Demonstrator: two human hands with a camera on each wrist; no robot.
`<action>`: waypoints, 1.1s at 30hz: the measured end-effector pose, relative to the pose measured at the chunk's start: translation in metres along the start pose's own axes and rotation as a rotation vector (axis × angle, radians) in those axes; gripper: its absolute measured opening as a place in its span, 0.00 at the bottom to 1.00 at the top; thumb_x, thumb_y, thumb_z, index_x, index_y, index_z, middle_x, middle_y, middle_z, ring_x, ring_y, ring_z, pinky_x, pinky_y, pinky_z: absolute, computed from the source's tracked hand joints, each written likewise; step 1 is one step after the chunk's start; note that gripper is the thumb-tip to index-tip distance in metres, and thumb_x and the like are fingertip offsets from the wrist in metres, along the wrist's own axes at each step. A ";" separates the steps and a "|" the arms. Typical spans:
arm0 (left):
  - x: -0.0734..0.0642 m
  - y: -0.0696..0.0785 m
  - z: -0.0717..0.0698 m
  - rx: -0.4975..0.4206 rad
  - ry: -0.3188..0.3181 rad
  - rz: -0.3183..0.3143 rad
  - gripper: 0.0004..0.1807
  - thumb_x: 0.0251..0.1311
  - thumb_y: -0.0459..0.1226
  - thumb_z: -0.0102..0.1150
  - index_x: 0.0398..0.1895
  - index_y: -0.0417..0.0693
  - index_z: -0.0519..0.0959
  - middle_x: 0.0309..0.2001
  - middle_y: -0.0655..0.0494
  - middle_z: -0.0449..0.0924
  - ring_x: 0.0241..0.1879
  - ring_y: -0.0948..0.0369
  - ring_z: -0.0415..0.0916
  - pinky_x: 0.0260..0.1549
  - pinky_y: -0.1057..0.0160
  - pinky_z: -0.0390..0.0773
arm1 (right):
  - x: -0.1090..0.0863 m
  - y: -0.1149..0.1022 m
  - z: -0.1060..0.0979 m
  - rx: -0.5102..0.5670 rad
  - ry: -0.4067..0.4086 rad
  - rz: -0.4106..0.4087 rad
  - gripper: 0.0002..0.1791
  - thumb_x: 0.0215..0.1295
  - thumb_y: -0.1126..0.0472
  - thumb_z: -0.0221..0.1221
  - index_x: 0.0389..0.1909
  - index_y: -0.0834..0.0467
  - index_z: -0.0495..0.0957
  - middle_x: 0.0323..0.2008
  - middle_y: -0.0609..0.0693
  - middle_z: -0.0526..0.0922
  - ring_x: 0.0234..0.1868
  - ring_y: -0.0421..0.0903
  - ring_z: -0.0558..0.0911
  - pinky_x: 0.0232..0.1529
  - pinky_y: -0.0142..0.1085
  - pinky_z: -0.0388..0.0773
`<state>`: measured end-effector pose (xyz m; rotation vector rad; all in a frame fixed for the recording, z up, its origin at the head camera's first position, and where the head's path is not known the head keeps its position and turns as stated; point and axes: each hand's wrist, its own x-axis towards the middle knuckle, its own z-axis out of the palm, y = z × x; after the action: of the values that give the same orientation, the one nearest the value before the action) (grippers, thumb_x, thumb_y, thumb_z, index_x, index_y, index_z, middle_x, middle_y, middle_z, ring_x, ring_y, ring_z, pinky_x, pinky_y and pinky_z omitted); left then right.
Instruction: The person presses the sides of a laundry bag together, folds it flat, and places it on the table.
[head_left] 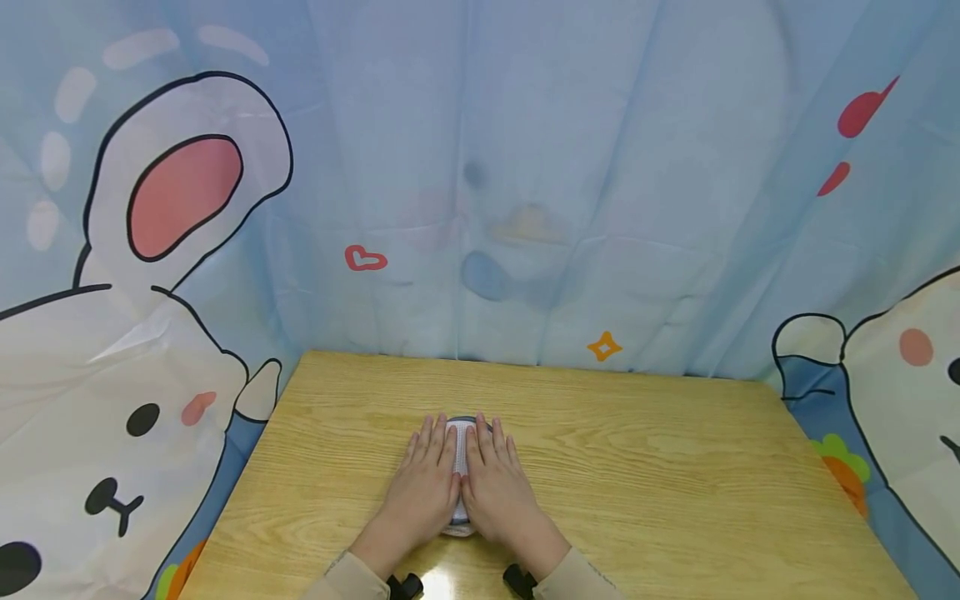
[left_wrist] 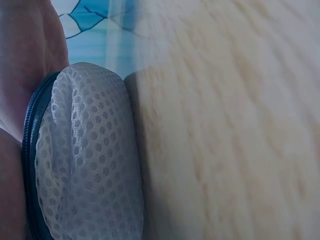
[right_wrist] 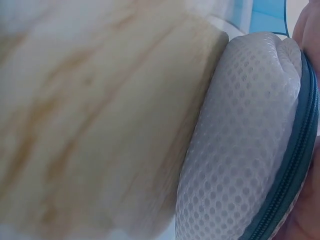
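Note:
A white mesh zip pouch (head_left: 462,467) with a dark blue-green zipper lies on the wooden table, partly hidden under both hands. Flat on its left side rests my left hand (head_left: 424,487), fingers straight and pointing away. My right hand (head_left: 495,487) lies likewise on the right side, the thumbs close together in the middle. In the left wrist view the mesh side (left_wrist: 95,155) bulges against the table, with the zipper (left_wrist: 32,150) along its upper edge beneath the palm. The right wrist view shows the opposite mesh side (right_wrist: 240,130) and zipper (right_wrist: 285,185).
The light wooden table (head_left: 675,483) extends to both sides of the hands. Behind it hangs a blue curtain (head_left: 525,167) printed with cartoon animals, a heart and a star. Dark straps (head_left: 406,586) sit at the wrists by the beige sleeves (head_left: 348,581).

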<state>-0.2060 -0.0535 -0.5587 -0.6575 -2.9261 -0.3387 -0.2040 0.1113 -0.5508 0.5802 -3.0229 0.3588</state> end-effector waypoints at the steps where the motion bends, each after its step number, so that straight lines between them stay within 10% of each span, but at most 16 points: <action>1: 0.000 0.000 0.001 -0.002 -0.002 -0.001 0.37 0.84 0.49 0.42 0.86 0.38 0.54 0.88 0.38 0.44 0.88 0.40 0.42 0.85 0.40 0.51 | 0.000 0.000 0.000 0.004 -0.002 0.000 0.38 0.85 0.50 0.46 0.85 0.66 0.53 0.88 0.64 0.43 0.88 0.68 0.45 0.85 0.65 0.51; 33: 0.005 -0.002 0.003 0.026 -0.108 0.001 0.36 0.84 0.47 0.42 0.85 0.35 0.56 0.88 0.38 0.47 0.88 0.42 0.44 0.85 0.42 0.53 | 0.005 0.006 0.004 0.105 -0.117 0.011 0.38 0.84 0.53 0.48 0.85 0.68 0.52 0.87 0.66 0.43 0.88 0.68 0.44 0.83 0.68 0.53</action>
<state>-0.2113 -0.0523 -0.5611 -0.6947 -3.0269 -0.2734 -0.2111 0.1134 -0.5554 0.6128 -3.1348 0.5041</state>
